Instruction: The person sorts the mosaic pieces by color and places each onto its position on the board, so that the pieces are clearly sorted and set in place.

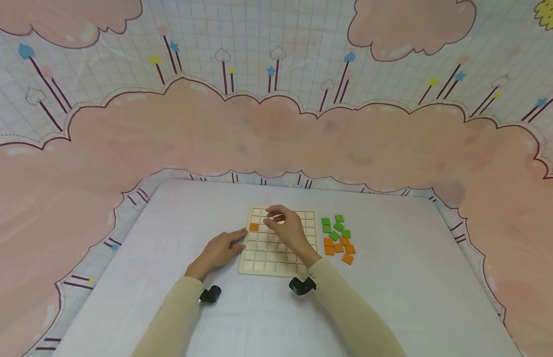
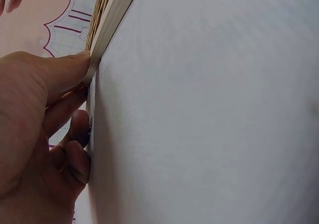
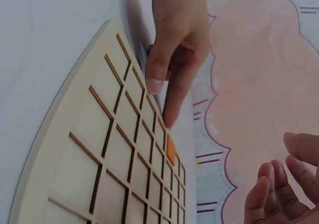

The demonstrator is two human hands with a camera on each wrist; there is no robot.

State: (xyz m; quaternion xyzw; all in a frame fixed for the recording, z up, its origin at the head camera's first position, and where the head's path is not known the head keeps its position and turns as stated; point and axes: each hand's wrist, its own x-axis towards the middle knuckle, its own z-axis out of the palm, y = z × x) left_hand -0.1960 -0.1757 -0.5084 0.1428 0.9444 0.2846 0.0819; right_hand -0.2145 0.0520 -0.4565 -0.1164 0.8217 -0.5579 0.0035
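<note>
A pale wooden grid board (image 1: 276, 273) lies flat on the white table. One orange square tile (image 1: 254, 227) sits in a cell of its left column, near the far end; the right wrist view shows this orange tile (image 3: 171, 150) too. My left hand (image 1: 219, 250) rests beside the board, its thumb and fingertips touching the left edge. In the left wrist view, the thumb of the left hand (image 2: 37, 94) meets the board's side (image 2: 112, 27). My right hand (image 1: 288, 230) hovers over the board's upper middle. Its fingers (image 3: 286, 194) are loosely bent and apart from the thumb, with no tile visible between them.
Right of the board lie several loose green tiles (image 1: 338, 226). Several loose orange tiles (image 1: 338, 248) lie just nearer to me. The white table (image 1: 414, 277) extends around them, and a patterned pink cloth (image 1: 276, 134) hangs behind it.
</note>
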